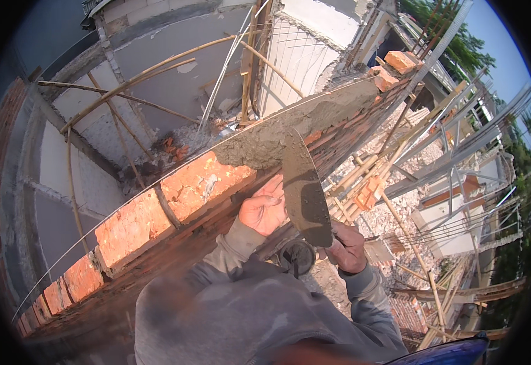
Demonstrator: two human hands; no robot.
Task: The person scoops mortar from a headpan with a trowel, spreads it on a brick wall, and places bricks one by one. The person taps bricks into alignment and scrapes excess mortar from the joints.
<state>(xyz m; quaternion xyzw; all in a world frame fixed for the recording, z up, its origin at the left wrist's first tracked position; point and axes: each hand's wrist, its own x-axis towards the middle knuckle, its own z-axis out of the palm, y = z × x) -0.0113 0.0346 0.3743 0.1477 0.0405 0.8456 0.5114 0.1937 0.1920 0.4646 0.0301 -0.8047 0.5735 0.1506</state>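
My right hand (347, 247) is closed round the handle end of a trowel (307, 198), its broad blade upright and smeared with grey mortar. The tip of the blade overlaps the mortar bed (253, 149) spread along the top of a brick wall (338, 137). Left of the blade, my left hand (263, 213) is curled close to the wall's near face. The blade hides part of its fingers, and what they hold cannot be made out. Laid orange bricks (207, 182) form the top course to the left, ending where the mortar begins.
A thin string line (137, 193) runs along the wall's far top edge. Loose bricks (402, 62) sit at the wall's far right end. Bamboo poles (128, 85) cross beyond the wall. Rubble, bamboo and metal framing (460, 164) lie lower down on the right.
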